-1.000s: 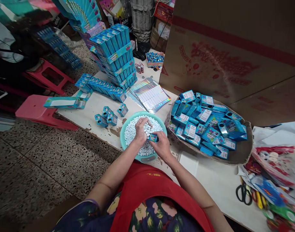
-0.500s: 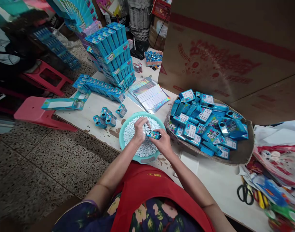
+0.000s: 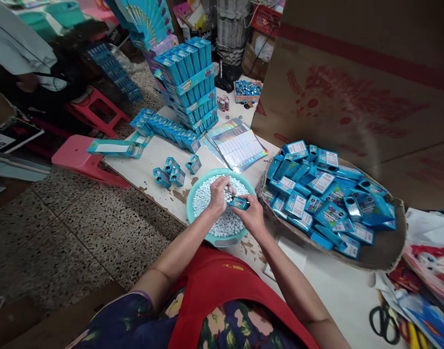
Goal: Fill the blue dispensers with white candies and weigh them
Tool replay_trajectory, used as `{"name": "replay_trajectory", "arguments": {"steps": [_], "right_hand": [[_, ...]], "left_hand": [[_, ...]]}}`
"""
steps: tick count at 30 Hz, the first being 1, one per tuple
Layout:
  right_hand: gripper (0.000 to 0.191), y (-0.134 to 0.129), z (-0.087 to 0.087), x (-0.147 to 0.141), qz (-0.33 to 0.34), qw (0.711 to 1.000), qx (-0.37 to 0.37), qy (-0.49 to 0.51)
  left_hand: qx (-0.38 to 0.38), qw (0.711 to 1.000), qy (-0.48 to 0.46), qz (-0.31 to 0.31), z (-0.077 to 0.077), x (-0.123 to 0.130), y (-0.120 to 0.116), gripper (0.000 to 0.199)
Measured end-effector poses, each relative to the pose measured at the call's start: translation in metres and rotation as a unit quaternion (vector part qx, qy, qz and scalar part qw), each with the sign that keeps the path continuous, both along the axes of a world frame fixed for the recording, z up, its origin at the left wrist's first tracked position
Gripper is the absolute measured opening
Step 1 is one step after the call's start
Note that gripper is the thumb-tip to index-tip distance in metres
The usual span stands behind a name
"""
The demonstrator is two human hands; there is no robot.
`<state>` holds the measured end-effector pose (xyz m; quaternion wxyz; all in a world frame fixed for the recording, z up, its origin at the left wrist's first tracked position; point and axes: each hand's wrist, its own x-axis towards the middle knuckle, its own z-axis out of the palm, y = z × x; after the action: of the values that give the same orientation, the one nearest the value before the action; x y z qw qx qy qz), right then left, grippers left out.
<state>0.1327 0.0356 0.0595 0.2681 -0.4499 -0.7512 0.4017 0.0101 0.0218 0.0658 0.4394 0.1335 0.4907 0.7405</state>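
A turquoise basin (image 3: 193, 213) full of small white candies (image 3: 222, 227) stands at the table edge in front of me. Over it, my right hand (image 3: 253, 213) grips a small blue candy box (image 3: 238, 202), tilted on its side with its end toward my other hand. My left hand (image 3: 218, 195) is cupped around some white candies, close against the box's end. Left of the basin are several small blue boxes (image 3: 177, 175) standing upright. To the right, a cut-down cardboard box (image 3: 396, 237) holds a heap of more blue boxes (image 3: 321, 182).
Stacked display trays (image 3: 189, 87) of blue boxes rise at the back left. Shiny sticker sheets (image 3: 240, 145) lie behind the basin. A large carton (image 3: 338, 97) walls off the back right. Scissors (image 3: 384, 324) lie at the lower right. A pink stool (image 3: 84, 160) is beside the table.
The whole scene has shifted somewhat rightward as my head turned left. Both hands keep nearly the same pose over the basin, with the box still in the right one.
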Motion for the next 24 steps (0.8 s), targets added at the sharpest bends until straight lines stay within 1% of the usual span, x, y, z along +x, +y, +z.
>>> {"name": "replay_trajectory", "arguments": {"steps": [7, 12, 19, 24], "right_hand": [[0.028, 0.002, 0.008, -0.003, 0.011, 0.999, 0.019, 0.03], [0.029, 0.002, 0.008, -0.005, 0.01, 0.998, 0.024, 0.057], [0.029, 0.003, 0.012, -0.002, 0.012, 0.998, 0.031, 0.06], [0.03, -0.002, 0.007, -0.003, 0.011, 0.998, 0.022, 0.061]], "left_hand": [[0.028, 0.999, 0.019, 0.029, 0.012, -0.003, 0.0, 0.028], [0.042, 0.998, 0.044, 0.035, 0.016, -0.004, 0.0, 0.022], [0.04, 0.999, 0.024, 0.005, 0.017, -0.004, -0.006, 0.024], [0.023, 0.999, 0.025, -0.015, 0.017, 0.003, -0.004, 0.027]]}}
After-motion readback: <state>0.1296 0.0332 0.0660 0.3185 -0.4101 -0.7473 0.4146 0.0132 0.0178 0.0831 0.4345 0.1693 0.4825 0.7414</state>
